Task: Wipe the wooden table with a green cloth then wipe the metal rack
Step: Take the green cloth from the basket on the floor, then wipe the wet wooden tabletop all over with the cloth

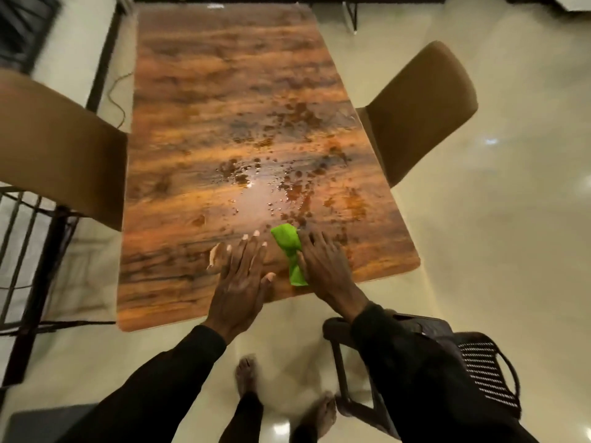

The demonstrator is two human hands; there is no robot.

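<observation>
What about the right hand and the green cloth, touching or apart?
Touching. The head view shows the right hand lying on the green cloth, whose edge sticks out beside its fingers on the table.

Wooden table [224, 123] — glossy, dark-grained, spotted with wet droplets across its middle. Green cloth [287, 247] — bunched into a narrow strip near the table's near edge, partly under the right hand [323, 266].
</observation>
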